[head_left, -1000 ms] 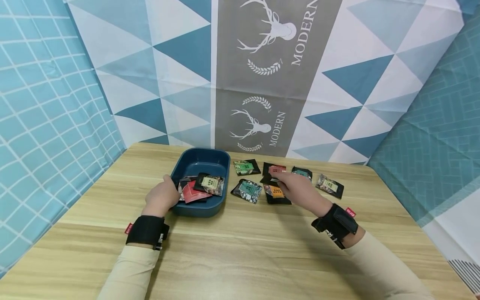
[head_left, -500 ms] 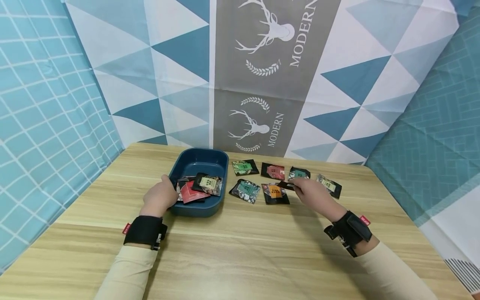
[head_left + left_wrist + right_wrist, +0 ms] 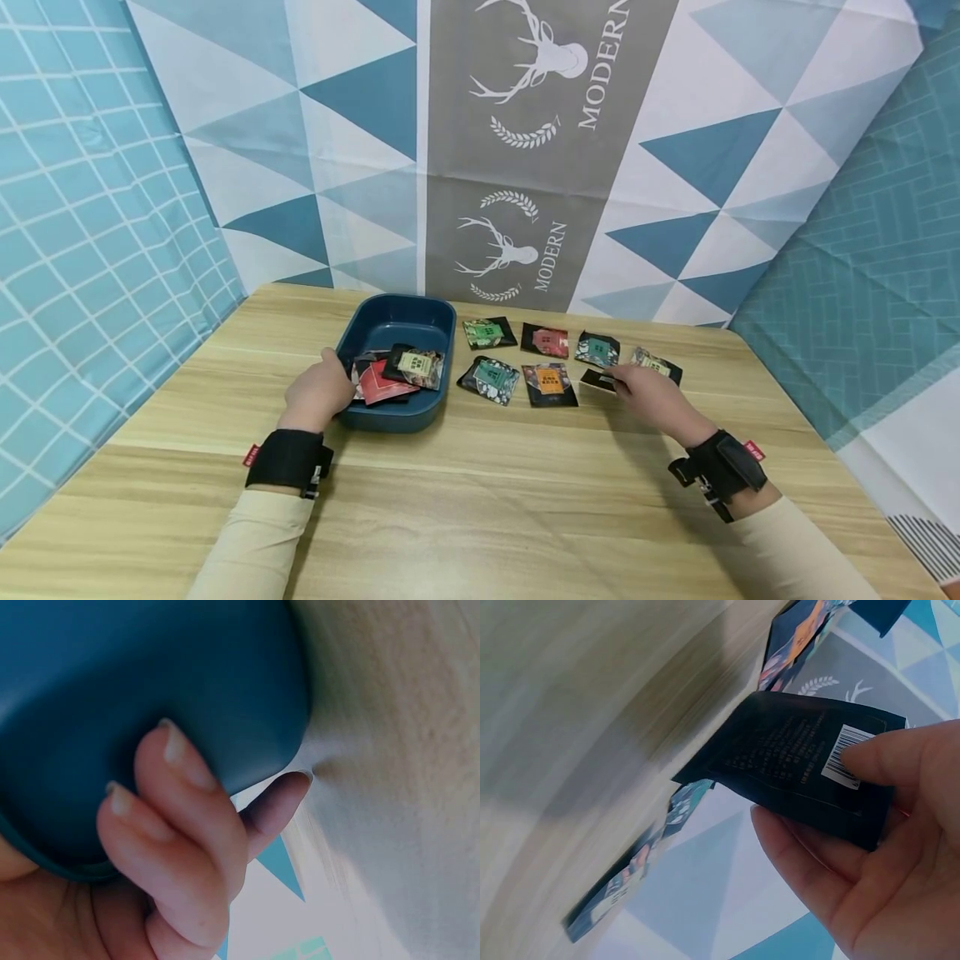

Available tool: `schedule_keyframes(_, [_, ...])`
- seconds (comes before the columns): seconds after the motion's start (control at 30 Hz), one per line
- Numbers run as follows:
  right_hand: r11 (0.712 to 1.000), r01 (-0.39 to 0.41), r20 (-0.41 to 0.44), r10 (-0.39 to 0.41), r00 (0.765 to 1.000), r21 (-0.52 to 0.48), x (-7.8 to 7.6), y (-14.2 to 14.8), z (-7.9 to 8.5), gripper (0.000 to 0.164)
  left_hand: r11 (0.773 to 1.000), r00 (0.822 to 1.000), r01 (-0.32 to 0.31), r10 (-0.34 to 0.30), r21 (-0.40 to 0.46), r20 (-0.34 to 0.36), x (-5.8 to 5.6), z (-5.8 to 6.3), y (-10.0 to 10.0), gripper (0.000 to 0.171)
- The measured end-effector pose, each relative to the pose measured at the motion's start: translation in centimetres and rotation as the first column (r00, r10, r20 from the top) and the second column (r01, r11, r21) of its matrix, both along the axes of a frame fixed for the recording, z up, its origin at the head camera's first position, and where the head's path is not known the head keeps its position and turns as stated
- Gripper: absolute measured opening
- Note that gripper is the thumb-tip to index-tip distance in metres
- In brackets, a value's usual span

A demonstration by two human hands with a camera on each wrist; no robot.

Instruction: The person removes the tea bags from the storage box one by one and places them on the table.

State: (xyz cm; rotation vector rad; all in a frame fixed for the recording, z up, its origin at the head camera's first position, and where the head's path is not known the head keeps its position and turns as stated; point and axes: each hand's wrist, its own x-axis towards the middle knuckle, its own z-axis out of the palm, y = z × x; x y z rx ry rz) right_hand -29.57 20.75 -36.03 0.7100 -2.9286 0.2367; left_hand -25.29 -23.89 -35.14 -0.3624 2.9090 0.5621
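A triangle-patterned cloth point(image 3: 360, 225) hangs behind the wooden table point(image 3: 480, 508). The blue tub point(image 3: 393, 422) might skid if the left hand point(image 3: 318, 390) tugged it; the barcoded black packet point(image 3: 772, 754), tilted, could snag the teal-labelled sachet point(image 3: 597, 348) just beyond the right hand point(image 3: 662, 403) and nudge it askew. Left fingers curl over the tub's side; the right hand pinches the packet between thumb and fingers.

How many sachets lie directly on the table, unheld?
6, by label: back row, green sachet, red sachet, teal sachet, cream sachet; front, another teal sachet, orange sachet. The right hand may hide more.
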Motion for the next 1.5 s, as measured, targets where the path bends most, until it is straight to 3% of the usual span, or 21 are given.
schedule_keyframes(0.43, [0.999,-0.011,0.144,0.006,0.99,0.031,-0.2,0.8,-1.0,0.032,1.0,1.0,-0.006,0.006,0.011,0.001,0.1,0.1,-0.2,0.066])
schedule_keyframes(0.77, [0.999,-0.047,0.264,0.041,0.964,0.016,0.1,1.1,-1.1,0.04,1.0,1.0,-0.01,0.01,0.007,0.005,-0.1,0.2,0.0,0.063])
schedule_keyframes(1.5, [0.997,-0.043,0.263,0.023,0.964,0.069,0.3,1.0,-1.3,0.039,1.0,1.0,-0.017,0.017,0.005,0.002,-0.3,-0.2,0.1,0.058])
